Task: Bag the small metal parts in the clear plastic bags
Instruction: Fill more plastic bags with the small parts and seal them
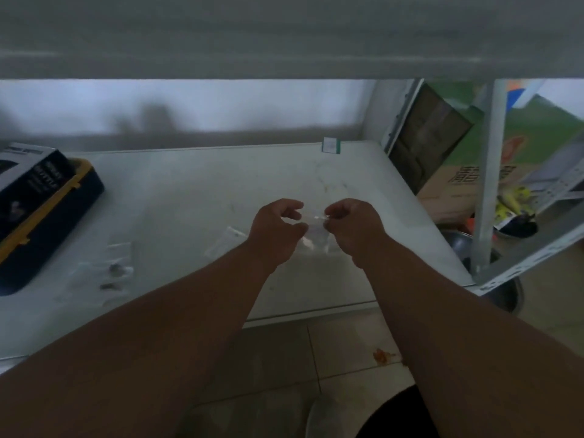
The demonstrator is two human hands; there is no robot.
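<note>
dim, blurred view down onto a white table (196, 191), seen from head height. two bare forearms reaching in from the bottom edge, meeting over the middle of the table. left hand (276, 230) with fingers curled, thumb and fingertips pinching one side of a small clear plastic bag (314, 230). right hand (352, 226) likewise curled, pinching the bag's other side near its top edge. bag held between the two hands just above the tabletop, nearly invisible against the pale surface; contents impossible to make out.

another clear bag (226, 240) flat on the table just left of the left wrist, only its outline showing. further left, near the table's front edge, a few more clear bags (118, 252) and some small dark metal parts (115, 270), too blurred to count or identify.

at the far left, a dark blue case with yellow trim (50, 235), partly cut off by the frame, with a dark printed box (25, 175) resting on it; lettering unreadable. a small white and green tag (331, 145) at the table's back edge.

upper third blocked by a grey shelf (284, 36) close to the camera. at right, a metal rack post (488, 184), cardboard boxes (455, 181) and clutter behind it, smeared and partly hidden. tiled floor (341, 352) below the table edge, with a small orange scrap (380, 355).
</note>
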